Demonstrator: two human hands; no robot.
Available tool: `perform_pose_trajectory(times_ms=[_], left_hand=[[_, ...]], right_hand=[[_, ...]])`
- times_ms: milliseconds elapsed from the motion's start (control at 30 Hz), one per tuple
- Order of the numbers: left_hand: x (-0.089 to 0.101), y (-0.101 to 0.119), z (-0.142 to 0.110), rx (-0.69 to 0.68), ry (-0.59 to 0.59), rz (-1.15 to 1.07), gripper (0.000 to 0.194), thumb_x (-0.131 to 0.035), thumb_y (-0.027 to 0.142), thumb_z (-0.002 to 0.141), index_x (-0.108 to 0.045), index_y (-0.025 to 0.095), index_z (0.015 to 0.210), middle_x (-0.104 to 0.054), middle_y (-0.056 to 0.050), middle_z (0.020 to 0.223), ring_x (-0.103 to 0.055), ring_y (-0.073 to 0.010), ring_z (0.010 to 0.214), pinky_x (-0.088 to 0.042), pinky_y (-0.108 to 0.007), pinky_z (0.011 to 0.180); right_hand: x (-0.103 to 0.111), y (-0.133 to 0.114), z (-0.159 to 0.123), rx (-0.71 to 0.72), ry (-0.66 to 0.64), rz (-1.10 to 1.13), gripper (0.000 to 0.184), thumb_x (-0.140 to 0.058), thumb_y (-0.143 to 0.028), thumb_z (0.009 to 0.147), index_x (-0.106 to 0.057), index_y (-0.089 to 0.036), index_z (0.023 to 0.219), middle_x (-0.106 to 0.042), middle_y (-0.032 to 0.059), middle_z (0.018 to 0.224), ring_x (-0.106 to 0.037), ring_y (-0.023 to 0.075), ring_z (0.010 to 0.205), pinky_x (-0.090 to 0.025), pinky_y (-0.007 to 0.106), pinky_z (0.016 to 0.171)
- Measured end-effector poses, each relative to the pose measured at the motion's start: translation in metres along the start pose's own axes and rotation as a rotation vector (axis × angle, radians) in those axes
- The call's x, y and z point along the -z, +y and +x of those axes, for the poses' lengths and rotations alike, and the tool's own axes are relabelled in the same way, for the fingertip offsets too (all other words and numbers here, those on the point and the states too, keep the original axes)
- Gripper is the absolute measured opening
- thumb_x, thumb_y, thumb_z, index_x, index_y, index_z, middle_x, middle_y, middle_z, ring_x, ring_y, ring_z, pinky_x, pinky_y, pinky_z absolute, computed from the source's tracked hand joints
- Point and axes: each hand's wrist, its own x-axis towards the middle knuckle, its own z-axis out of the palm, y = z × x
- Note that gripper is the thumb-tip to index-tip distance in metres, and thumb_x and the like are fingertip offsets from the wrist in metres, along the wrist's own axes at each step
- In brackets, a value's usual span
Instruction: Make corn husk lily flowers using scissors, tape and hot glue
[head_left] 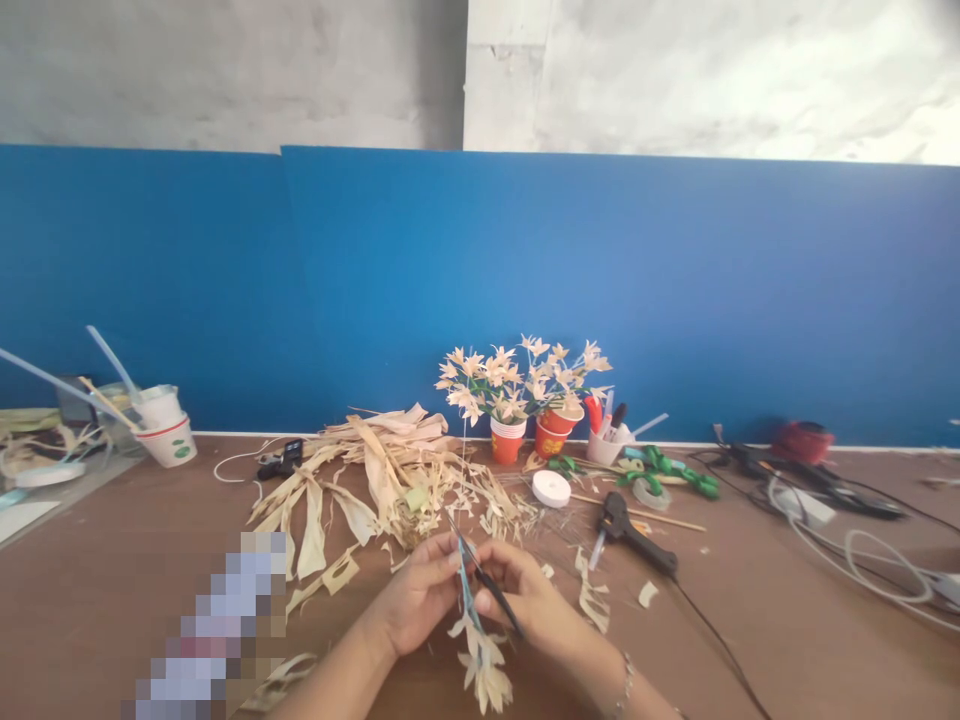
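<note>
My left hand (424,592) is closed, its fingers pinching the blue-green stem of a husk flower spray (484,668). The cream flower heads hang downward toward me, below both hands. My right hand (529,597) is closed around black-handled scissors (498,598). Their thin dark blades slant up and left, crossing close to the stem near my left fingertips; I cannot tell whether they touch it. Beyond my hands lies a heap of dry corn husks (382,460), with scraps scattered around it.
Finished husk flowers (499,370) stand in red paper cups (508,443) by the blue partition (360,280). A black glue gun (634,535), white tape roll (551,488) and green tape pieces (667,468) lie right. Cables (847,550) spread far right; a white cup (169,440) stands left.
</note>
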Motion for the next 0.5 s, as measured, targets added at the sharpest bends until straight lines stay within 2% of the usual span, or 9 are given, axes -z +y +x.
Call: perform_pose_trajectory(times_ms=[300, 500], left_hand=[[-0.003, 0.002, -0.001, 0.016, 0.003, 0.009, 0.015, -0.076, 0.021, 0.068, -0.066, 0.012, 0.076, -0.064, -0.004, 0.076, -0.058, -0.0144, 0.074, -0.040, -0.027, 0.078], [-0.002, 0.003, -0.002, 0.060, -0.031, 0.020, 0.013, -0.075, 0.019, 0.069, -0.066, 0.012, 0.075, -0.062, -0.003, 0.071, -0.056, -0.0117, 0.067, -0.039, -0.025, 0.071]], right_hand=[[-0.001, -0.008, -0.001, 0.002, -0.013, -0.049, 0.048, -0.081, -0.045, 0.057, -0.053, -0.018, 0.084, -0.052, -0.0038, 0.071, -0.044, 0.0089, 0.063, -0.034, 0.021, 0.059], [0.001, -0.012, -0.002, -0.012, -0.044, -0.055, 0.047, -0.082, -0.042, 0.057, -0.053, -0.017, 0.084, -0.054, -0.0033, 0.073, -0.045, 0.0093, 0.066, -0.035, 0.022, 0.063]])
